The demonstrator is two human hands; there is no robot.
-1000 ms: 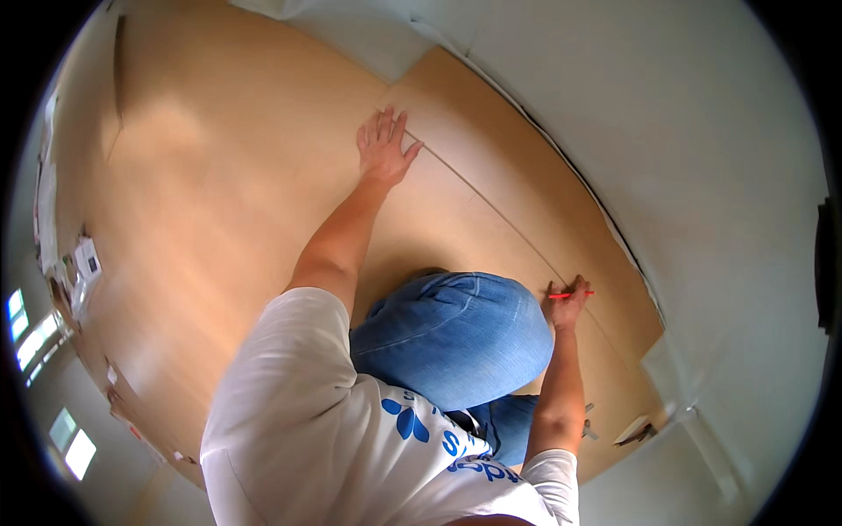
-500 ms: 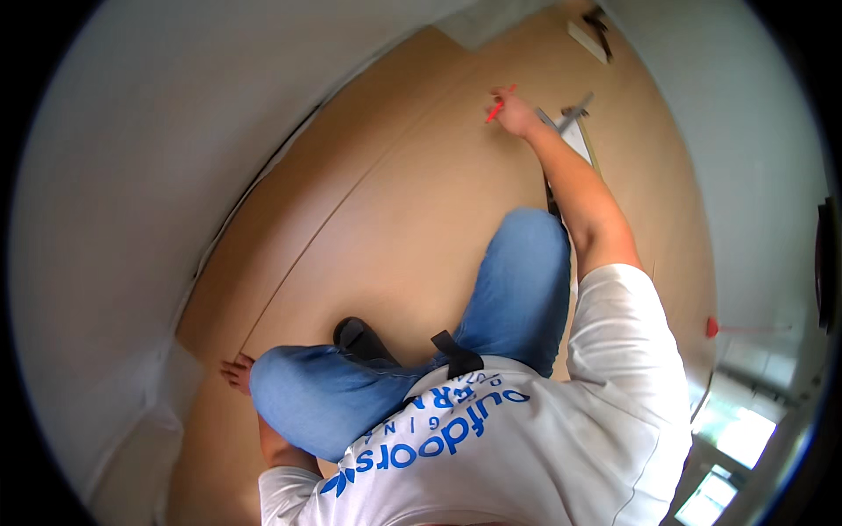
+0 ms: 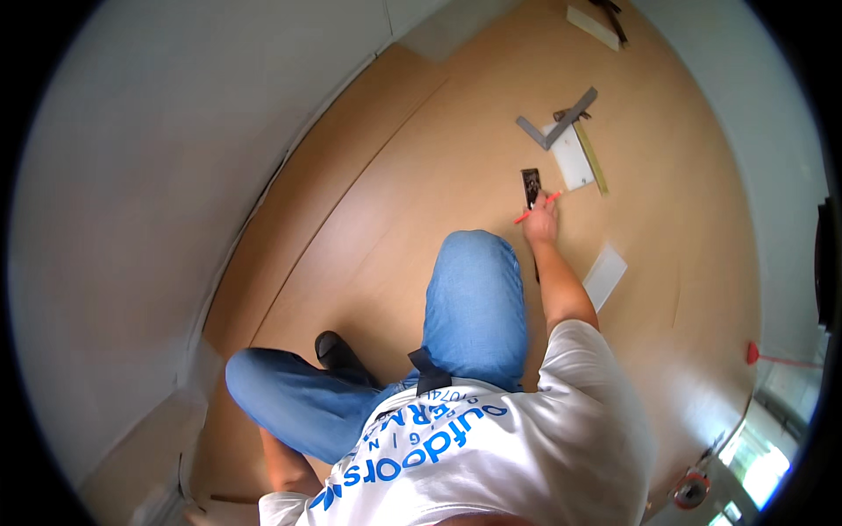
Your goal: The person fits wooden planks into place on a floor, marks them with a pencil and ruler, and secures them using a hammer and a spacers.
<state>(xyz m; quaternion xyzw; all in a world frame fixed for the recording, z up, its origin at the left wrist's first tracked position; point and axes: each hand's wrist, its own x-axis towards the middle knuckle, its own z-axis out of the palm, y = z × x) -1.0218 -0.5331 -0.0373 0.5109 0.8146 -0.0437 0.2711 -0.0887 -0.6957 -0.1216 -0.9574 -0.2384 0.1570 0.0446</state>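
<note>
Room under renovation, plain wall (image 3: 149, 175), floorboards (image 3: 386, 219), metal square (image 3: 570, 118)

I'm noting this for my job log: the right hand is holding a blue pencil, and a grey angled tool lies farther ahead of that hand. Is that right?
Not quite: the pencil is red, not blue, as the head view shows. The right hand is holding it, and the grey angled tool lies farther ahead of that hand.

Pale wall (image 3: 149, 184) at left, red-ended rod (image 3: 752, 352), round red-and-grey object (image 3: 692, 489) and bright window (image 3: 765, 469) at right
</note>
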